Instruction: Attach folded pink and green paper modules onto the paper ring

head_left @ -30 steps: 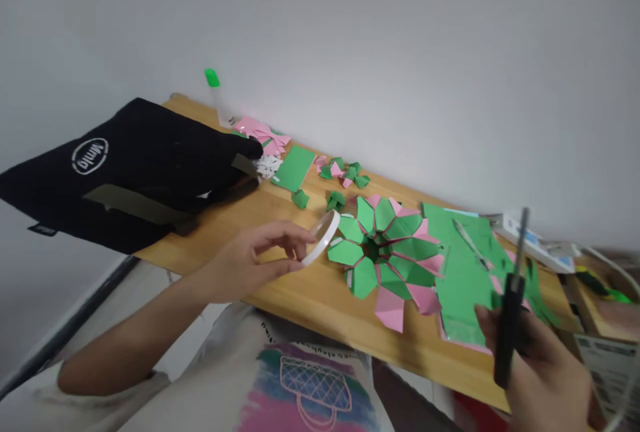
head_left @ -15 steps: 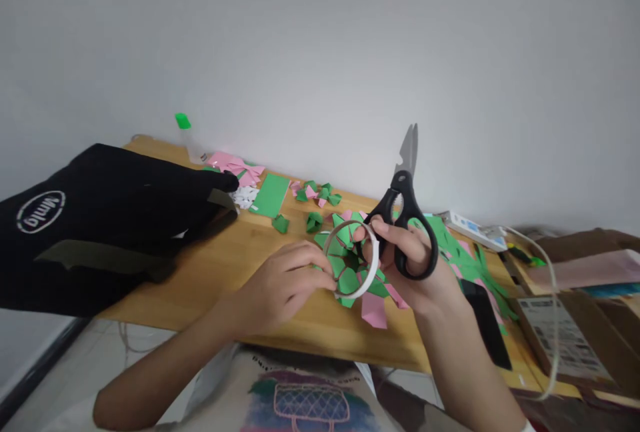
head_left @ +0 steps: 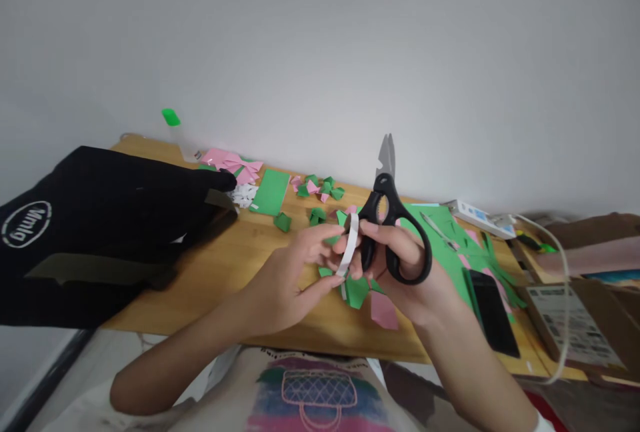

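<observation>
From where I stand, a white roll of tape [head_left: 349, 249] is up in the air above the worktop [head_left: 210, 279], past the middle of its front edge, pinched between the thumb and fingers of the left hand [head_left: 293, 285]. The right hand [head_left: 413, 269] is closed around black-handled scissors [head_left: 426, 262], blades pointing up; whether its fingertips also touch the roll, I can't tell. Below both hands, partly hidden, sits a green and pink paper flower [head_left: 356, 293]. A black bag [head_left: 120, 219] lies over the worktop's left end, its contents out of sight. Toward the far left corner stands a translucent bottle [head_left: 183, 140] with a green cap; I can't make out anything inside. Beside it, by the back edge, are pink folded papers [head_left: 230, 163]. At the right end, a labelled cardboard box [head_left: 583, 332] keeps its insides hidden, while a dark phone [head_left: 493, 312] lies nearby, partly over green sheets [head_left: 457, 265].
</observation>
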Motion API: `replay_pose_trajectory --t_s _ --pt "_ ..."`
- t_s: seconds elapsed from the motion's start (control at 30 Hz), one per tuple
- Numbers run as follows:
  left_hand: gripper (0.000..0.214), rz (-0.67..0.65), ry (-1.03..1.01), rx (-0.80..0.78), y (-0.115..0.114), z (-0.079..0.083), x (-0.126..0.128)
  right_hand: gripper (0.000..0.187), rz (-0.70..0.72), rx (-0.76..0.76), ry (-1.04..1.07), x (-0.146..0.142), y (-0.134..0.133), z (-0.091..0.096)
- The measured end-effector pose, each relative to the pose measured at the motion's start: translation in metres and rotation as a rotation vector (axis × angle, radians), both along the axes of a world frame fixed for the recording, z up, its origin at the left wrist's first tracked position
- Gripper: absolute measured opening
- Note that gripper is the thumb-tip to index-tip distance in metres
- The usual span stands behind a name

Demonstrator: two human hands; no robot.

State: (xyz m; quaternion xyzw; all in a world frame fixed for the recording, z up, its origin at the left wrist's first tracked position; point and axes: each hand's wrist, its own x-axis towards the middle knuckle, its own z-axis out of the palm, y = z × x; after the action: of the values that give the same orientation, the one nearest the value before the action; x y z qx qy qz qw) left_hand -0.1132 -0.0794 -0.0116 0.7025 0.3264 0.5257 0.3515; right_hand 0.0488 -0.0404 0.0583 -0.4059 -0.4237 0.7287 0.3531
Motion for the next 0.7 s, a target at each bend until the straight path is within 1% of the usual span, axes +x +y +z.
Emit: replay_pose_trajectory --t_s 0.07,0.13,0.23,0.33,0.43,0.5,0.57,0.6,0.7 --pt "0.05 -0.061 0.01 -0.066 0.0 0.004 -0.001 0.029 0.001 -0.01 -0.014 -0.001 -0.001 -0.001" --pt "0.046 -0.122 -0.046 -0.168 0.0 0.005 -0.003 0.028 -0.021 -0.007 -0.035 -0.001 -0.002 -0.001" --pt "0.047 -0.28 -0.26 -0.301 0.002 0.003 -0.009 0.027 -0.055 0.017 -0.06 -0.001 -0.003 0.003" --pt "0.046 -0.449 -0.437 -0.37 0.004 -0.004 -0.017 0.026 -0.055 0.03 -0.072 0.002 -0.003 0.007" --pt "0.046 -0.519 -0.591 -0.421 0.005 -0.009 -0.023 0.033 -0.016 0.037 -0.08 0.008 -0.003 0.009" --pt "0.044 -0.558 -0.685 -0.432 0.006 -0.009 -0.025 0.039 0.013 0.055 -0.094 0.014 -0.003 0.007" --pt "0.038 -0.564 -0.716 -0.432 0.006 -0.007 -0.027 0.045 0.011 0.102 -0.106 0.023 -0.004 0.005" --pt "0.033 -0.539 -0.703 -0.432 0.006 -0.005 -0.028 0.048 -0.01 0.139 -0.113 0.028 -0.004 0.004" --pt "0.018 -0.373 -0.601 -0.435 0.006 0.003 -0.033 0.057 -0.121 0.295 -0.158 0.048 -0.004 0.004"
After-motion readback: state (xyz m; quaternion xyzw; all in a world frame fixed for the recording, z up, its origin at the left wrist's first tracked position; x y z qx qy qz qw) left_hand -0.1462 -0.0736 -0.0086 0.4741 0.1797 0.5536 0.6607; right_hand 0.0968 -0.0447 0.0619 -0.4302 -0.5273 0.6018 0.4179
